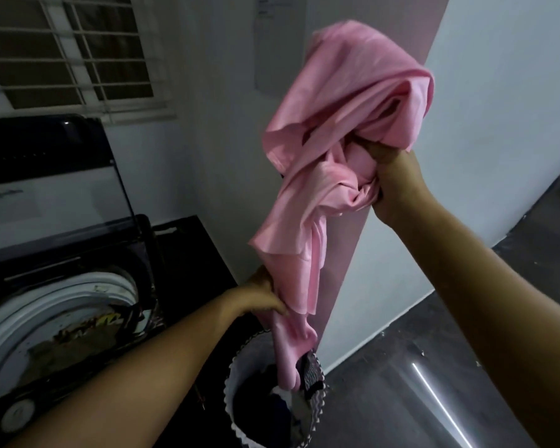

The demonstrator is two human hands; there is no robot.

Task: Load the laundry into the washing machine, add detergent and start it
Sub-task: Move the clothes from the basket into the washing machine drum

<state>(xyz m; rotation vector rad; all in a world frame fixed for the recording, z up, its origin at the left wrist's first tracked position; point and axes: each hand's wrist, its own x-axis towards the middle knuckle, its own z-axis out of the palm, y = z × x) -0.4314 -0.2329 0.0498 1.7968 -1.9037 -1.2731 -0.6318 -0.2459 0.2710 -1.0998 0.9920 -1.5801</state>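
A: Pink garment (340,176)?
B: Lifted above the laundry basket (236,383), tail trailing into it; right hand (390,182) fisted on the upper bunch; left hand (264,294) pinched closed lower down.
A: Washing machine (55,318)?
B: Left of basket; lid up; clothes inside.
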